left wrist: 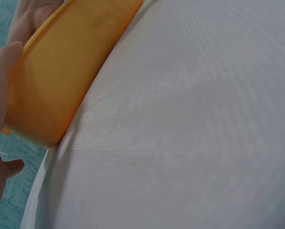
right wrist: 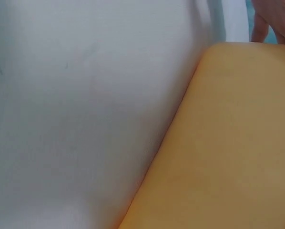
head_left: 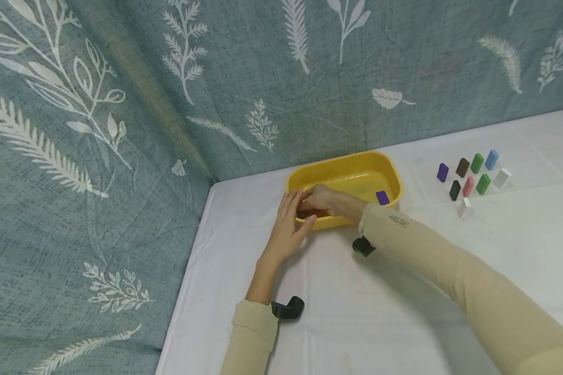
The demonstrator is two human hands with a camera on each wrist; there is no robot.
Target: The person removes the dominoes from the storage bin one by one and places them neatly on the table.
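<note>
A yellow plastic tub (head_left: 352,158) stands on the white cloth near the back wall. My left hand (head_left: 286,229) lies at its left end, fingers stretched along the rim and thumb at the near edge. In the left wrist view that thumb (left wrist: 9,55) overlaps the tub's rim. My right hand (head_left: 326,200) reaches down inside the left end of the tub, beside the left fingers. Something dark shows low by its fingertips, which are mostly hidden; I cannot tell whether they hold it. A purple block (head_left: 382,198) lies at the tub's right end.
Right of the tub, several small blocks stand on the cloth, among them a purple one (head_left: 443,172), a pink one (head_left: 468,186), a blue one (head_left: 491,159) and a white one (head_left: 464,208). A teal leaf-patterned curtain (head_left: 262,78) hangs behind and at the left.
</note>
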